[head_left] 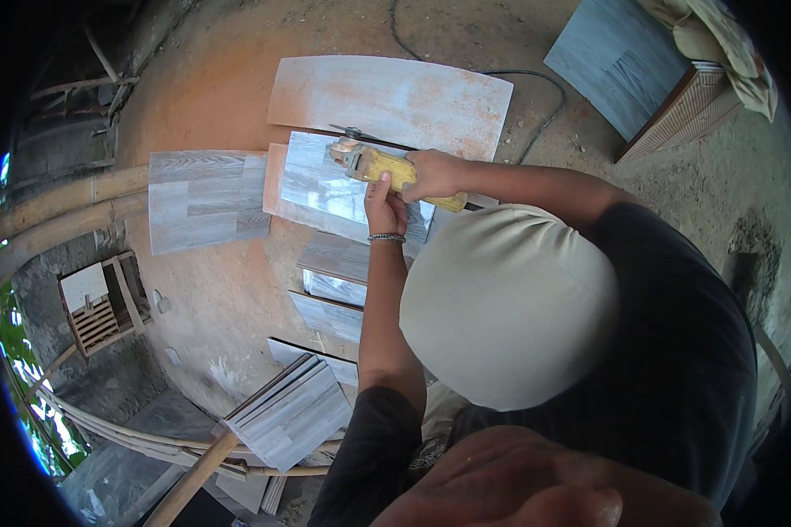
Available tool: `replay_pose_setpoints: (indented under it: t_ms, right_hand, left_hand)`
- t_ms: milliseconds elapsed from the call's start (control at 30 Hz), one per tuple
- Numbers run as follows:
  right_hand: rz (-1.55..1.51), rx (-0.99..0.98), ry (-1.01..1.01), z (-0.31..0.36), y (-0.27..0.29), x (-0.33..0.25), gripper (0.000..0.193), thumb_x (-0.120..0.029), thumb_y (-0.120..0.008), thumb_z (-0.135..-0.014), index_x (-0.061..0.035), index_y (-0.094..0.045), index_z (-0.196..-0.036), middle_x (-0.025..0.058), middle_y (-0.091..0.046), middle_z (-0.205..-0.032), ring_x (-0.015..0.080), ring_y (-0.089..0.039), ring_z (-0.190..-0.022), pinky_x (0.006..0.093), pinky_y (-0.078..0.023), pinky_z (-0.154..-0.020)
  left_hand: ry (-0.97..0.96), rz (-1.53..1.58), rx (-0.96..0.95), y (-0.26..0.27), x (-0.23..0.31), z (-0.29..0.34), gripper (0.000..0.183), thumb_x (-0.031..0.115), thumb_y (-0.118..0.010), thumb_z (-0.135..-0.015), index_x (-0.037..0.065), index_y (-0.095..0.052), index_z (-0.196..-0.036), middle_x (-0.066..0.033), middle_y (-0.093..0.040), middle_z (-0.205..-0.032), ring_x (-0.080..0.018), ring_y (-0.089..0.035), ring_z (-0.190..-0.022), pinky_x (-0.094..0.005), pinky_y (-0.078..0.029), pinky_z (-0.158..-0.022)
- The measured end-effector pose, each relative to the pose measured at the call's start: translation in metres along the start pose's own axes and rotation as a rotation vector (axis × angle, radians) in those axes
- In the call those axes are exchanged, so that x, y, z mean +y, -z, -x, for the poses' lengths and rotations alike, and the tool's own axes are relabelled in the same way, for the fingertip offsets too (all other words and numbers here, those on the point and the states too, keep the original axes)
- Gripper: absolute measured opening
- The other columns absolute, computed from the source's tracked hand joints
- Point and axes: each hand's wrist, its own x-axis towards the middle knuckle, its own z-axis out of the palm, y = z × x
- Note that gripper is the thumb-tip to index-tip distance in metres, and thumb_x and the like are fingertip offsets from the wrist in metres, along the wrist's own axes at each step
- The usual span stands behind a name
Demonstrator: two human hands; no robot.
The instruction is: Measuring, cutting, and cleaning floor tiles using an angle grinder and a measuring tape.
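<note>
A yellow angle grinder (383, 168) with a metal head lies across a glossy grey wood-patterned tile (312, 180). My right hand (434, 174) is closed round the rear part of its body. From below, my left hand (385, 209) grips the middle of the body, its thumb on the near side and its fingers partly hidden beneath. A dark thin piece (350, 132) shows beside the grinder's head; its kind is unclear. The tile rests on other pieces, with a large pale dusty board (391, 97) beyond it.
Another grey tile (209, 202) lies to the left. Tile stacks (292, 413) stand at the lower left, near bamboo poles (198, 474). At the upper right, a tile stack (624, 66) has cloth (721, 44) over it. A black cord (554, 83) crosses the dusty floor. A rounded beige cloth-covered shape (510, 307) sits between my arms.
</note>
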Motion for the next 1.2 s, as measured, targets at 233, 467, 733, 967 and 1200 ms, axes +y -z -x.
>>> replay_pose_setpoints:
  t_ms: [233,467,733,967,1200]
  right_hand:
    - [0.02,-0.031,-0.025,0.005,0.003,0.009,0.072,-0.043,-0.077,-0.067,0.0094,-0.063,-0.114,0.0306,-0.069,-0.108,0.0403,-0.069,-0.102,0.0439,-0.054,-0.088]
    - [0.041,-0.079,-0.059,0.007,0.004,0.014,0.071,-0.043,-0.078,-0.067,0.01,-0.065,-0.113,0.0317,-0.069,-0.11,0.041,-0.068,-0.104,0.0443,-0.054,-0.089]
    - [0.094,-0.066,-0.047,0.006,-0.001,0.017,0.07,-0.042,-0.077,-0.07,0.0099,-0.061,-0.114,0.0308,-0.068,-0.107,0.04,-0.068,-0.103,0.0444,-0.054,-0.089]
    - [0.083,-0.092,-0.081,0.005,0.0,0.014,0.068,-0.041,-0.075,-0.07,0.0109,-0.062,-0.112,0.0307,-0.068,-0.107,0.0395,-0.069,-0.103,0.0443,-0.055,-0.089]
    - [0.081,-0.099,-0.072,0.006,0.0,0.01,0.068,-0.041,-0.076,-0.069,0.0107,-0.063,-0.111,0.0309,-0.068,-0.108,0.0392,-0.069,-0.102,0.0443,-0.055,-0.088]
  left_hand:
    - [-0.005,-0.009,-0.02,0.006,-0.018,-0.002,0.034,0.017,-0.071,-0.096,-0.002,-0.058,-0.12,-0.0122,-0.068,-0.117,-0.0216,-0.067,-0.106,-0.0355,-0.055,-0.095]
    - [0.033,-0.016,-0.008,0.013,-0.022,0.002,0.025,0.017,-0.074,-0.094,0.003,-0.061,-0.111,-0.0074,-0.069,-0.104,-0.0159,-0.068,-0.092,-0.0294,-0.058,-0.081]
    - [0.06,-0.079,0.043,0.018,-0.022,0.004,0.02,0.019,-0.077,-0.094,0.008,-0.06,-0.096,-0.0016,-0.066,-0.091,-0.0091,-0.065,-0.077,-0.0238,-0.056,-0.068]
    - [0.083,-0.076,0.042,0.011,-0.017,0.006,0.021,0.021,-0.075,-0.095,0.005,-0.061,-0.1,-0.0045,-0.068,-0.093,-0.0124,-0.068,-0.081,-0.0269,-0.06,-0.072]
    - [0.164,-0.205,0.088,0.026,-0.013,0.004,0.022,0.023,-0.072,-0.097,0.002,-0.065,-0.099,-0.0073,-0.071,-0.097,-0.0137,-0.07,-0.083,-0.0273,-0.059,-0.069]
